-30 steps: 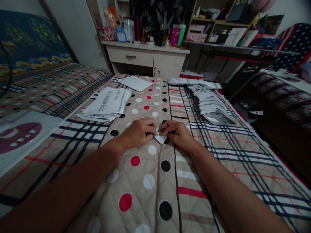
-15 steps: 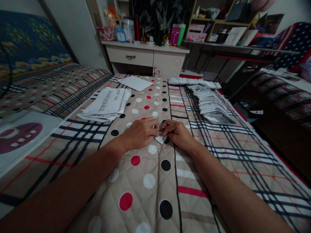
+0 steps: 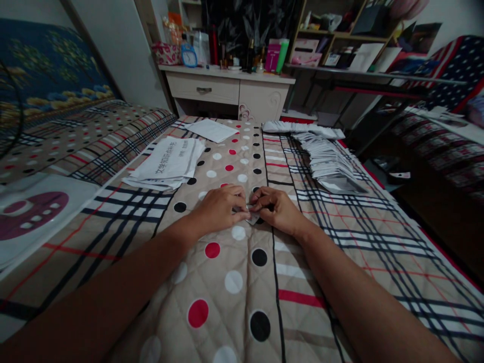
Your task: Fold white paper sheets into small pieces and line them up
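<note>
Between my fingertips is a small folded piece of white paper, low over the dotted bedspread. My left hand pinches its left side with thumb and fingers. From the right, my right hand grips the same paper, its fingers curled and close to the left fingertips. Most of the paper is hidden by the fingers. Beyond my left hand lies a stack of white printed sheets. Past my right hand rests a long fanned row of folded papers.
Behind the stack lies a blank white sheet. Another row of folded papers is at the bed's far edge. A white bag with a purple print is at the left. A drawer cabinet stands beyond the bed.
My left thumb has shifted slightly down and to the right along the paper, and less of the paper shows. My right hand stays nearly where it was.
</note>
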Demonstrator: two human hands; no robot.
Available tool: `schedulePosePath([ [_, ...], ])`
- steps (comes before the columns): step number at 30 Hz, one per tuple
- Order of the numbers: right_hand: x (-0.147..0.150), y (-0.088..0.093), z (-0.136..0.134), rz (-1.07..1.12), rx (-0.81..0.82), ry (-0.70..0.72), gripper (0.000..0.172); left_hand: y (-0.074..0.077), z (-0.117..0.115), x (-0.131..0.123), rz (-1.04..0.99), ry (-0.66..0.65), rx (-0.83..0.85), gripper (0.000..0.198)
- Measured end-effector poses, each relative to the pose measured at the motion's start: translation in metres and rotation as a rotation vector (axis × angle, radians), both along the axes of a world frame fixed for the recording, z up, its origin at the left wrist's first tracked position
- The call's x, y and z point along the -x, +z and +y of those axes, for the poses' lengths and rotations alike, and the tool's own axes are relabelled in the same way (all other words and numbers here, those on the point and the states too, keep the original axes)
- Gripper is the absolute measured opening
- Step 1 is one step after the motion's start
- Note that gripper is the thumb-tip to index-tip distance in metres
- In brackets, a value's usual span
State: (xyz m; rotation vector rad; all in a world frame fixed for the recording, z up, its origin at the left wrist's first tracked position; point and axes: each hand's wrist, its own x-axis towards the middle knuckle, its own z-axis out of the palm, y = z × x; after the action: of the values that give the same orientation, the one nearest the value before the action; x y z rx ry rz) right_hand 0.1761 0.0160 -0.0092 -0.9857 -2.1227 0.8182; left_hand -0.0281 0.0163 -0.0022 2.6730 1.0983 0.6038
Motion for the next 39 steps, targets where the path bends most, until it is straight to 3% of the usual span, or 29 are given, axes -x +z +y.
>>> schedulePosePath([
  [2,0.0,0.002,-0.001,-0.012,-0.022,0.005,0.017,-0.003,0.001,-0.002,-0.026,0.043,0.036,0.01],
  [7,0.0,0.003,-0.003,-0.038,-0.019,-0.043,0.024,-0.005,0.003,-0.003,-0.065,0.189,0.107,0.039],
  [12,0.001,-0.002,-0.003,0.019,0.07,-0.11,0.039,-0.011,0.008,-0.003,-0.169,0.24,0.323,0.03],
  [15,0.003,-0.002,-0.003,0.07,0.124,-0.172,0.029,-0.013,0.008,-0.005,-0.361,0.289,0.379,0.024],
  [18,0.005,0.0,-0.003,0.112,0.167,-0.195,0.016,-0.011,0.007,-0.008,-0.52,0.341,0.307,0.023],
  [23,0.006,-0.001,-0.002,0.197,0.132,-0.223,0.029,-0.006,0.008,-0.01,-0.618,0.321,0.262,0.027],
  [30,0.005,-0.004,0.001,0.337,0.181,-0.308,0.026,-0.006,0.013,-0.007,-0.785,0.288,0.702,0.023],
  [39,0.006,-0.001,0.0,0.392,0.291,-0.327,0.027,-0.005,0.014,-0.006,-0.774,0.34,0.812,0.022],
])
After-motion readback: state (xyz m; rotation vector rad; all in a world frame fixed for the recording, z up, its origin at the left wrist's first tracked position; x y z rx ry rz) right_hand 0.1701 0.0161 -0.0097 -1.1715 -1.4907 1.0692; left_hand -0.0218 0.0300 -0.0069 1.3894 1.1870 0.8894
